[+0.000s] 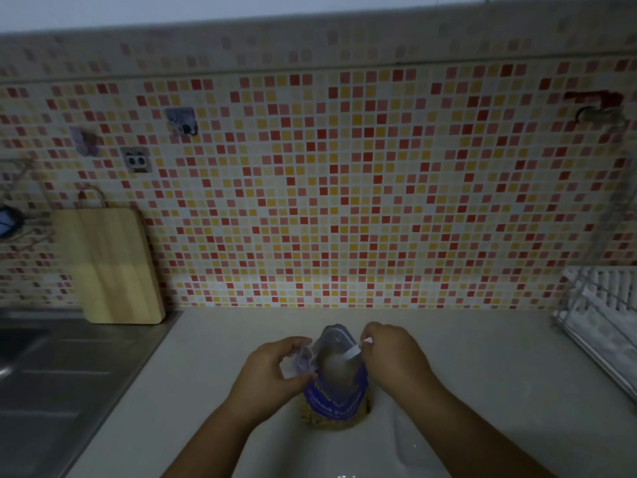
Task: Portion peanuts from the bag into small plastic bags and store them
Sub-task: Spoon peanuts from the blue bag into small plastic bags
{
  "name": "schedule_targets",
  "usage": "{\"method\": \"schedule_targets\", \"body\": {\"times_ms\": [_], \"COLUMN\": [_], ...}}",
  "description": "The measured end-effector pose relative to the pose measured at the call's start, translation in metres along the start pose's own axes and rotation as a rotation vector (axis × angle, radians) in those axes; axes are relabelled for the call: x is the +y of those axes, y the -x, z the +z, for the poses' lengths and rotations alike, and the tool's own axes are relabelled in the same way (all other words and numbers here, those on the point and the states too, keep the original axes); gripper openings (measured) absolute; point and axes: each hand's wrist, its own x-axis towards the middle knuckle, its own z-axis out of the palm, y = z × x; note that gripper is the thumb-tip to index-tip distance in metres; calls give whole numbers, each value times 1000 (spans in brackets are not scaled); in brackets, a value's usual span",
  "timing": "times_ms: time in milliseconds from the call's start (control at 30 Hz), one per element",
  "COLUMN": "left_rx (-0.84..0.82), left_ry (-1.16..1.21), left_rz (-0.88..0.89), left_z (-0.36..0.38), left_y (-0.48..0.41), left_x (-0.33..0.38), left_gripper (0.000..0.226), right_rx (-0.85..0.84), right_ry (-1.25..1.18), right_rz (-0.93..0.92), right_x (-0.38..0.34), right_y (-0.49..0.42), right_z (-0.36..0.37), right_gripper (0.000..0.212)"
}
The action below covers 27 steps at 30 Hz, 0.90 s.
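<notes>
A peanut bag (336,391), blue with white lettering, was seen standing upright on the pale counter (482,374), low in the middle of the view and between the two hands. Its mouth was held wide open and turned up toward the camera. Through the clear lower part of the bag the peanuts (327,418) could be seen, lying at the bottom.

The left hand (272,372) was placed at the left rim of the mouth, with its fingers curled round a crumpled piece of clear plastic (298,362). Whether this plastic was part of the bag or a separate small bag could not be told. The right hand (393,350) was placed at the right rim, where a narrow white strip (355,351) of the bag was pinched between the thumb and the bent fingers. Both forearms were stretched in from the bottom edge.

Behind the counter a tiled wall (344,184) of small red, orange and yellow squares was seen. A wooden cutting board (113,263) was leaned upright against it at the left, standing on the steel sink (69,374) surround. A socket (137,160) was fixed on the wall above the board. At the right edge a white wire dish rack (606,326) stood on the counter, well apart from the bag. The whole view was dim and a little blurred.
</notes>
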Motion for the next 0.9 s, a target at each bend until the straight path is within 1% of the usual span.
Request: {"method": "schedule_targets", "body": {"times_ms": [67,133,200,267,300,367,467,533,600,667,767,800,833,867,900], "left_rx": [-16,-21,-29,-30,-28,-25,-28,-33,-38,-48,-55,-58,-62,-65,-67], "left_ry": [27,39,42,40,36,28,26,31,28,25,50,59,69,78,88], "left_rz": [6,15,26,30,31,32,23,9,3,-2,5,7,8,6,1], "left_z": [2,5,8,10,10,12,12,13,13,13,9,7,6,6,5], "left_y": [-1,-2,-4,-4,-5,-5,-5,-6,-7,-8,-8,-8,-7,-8,-8], "left_x": [-3,-5,-6,-7,-6,-7,-6,-5,-4,-2,1,2,3,3,3], "left_gripper": [42,42,42,44,44,45,45,44,44,43,38,37,35,34,34], "right_rx": [41,106,60,-65,-170,-220,-191,-171,-140,-135,-177,-153,-163,-201,-277], "right_ry": [46,112,236,216,195,96,-49,-122,-158,-203,-130,-167,-244,-291,-268], "right_rz": [-89,-228,-286,-210,-131,-31,54,54,69,127,197,248,311,395,479], "right_x": [-7,-13,-18,-21,-24,-28,-27,-25,-24,-20,-14,-10,-9,-6,-11], "right_y": [3,2,2,4,6,5,6,9,13,11,12,11,7,3,1], "right_z": [-4,-5,-2,7,10,14,13,12,8,7,-1,-2,-6,-7,-14], "right_gripper": [14,8,13,22,25,25,22,24,25,24,23,23,22,21,22]}}
